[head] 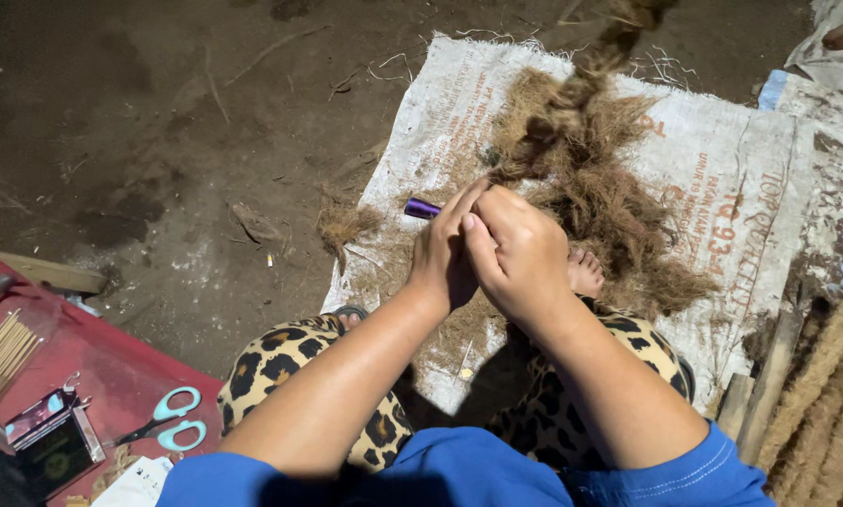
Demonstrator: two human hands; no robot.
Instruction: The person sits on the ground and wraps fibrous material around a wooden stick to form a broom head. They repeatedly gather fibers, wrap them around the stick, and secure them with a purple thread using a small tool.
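At the centre of the frame, a seated person presses the left hand point(443, 252) and right hand point(515, 252) together, both closed on the lower end of a twisted brown fibre rope point(572, 99) that runs up past the top edge. Loose coconut-like fibre point(619, 211) lies heaped on a white woven sack point(722, 169) spread over the dirt ground point(159, 141), a small purple cylinder point(421, 208) just left of the hands. At lower left, teal-handled scissors point(170, 420) rest on a red surface point(102, 361) beside a bundle of thin sticks point(1, 355).
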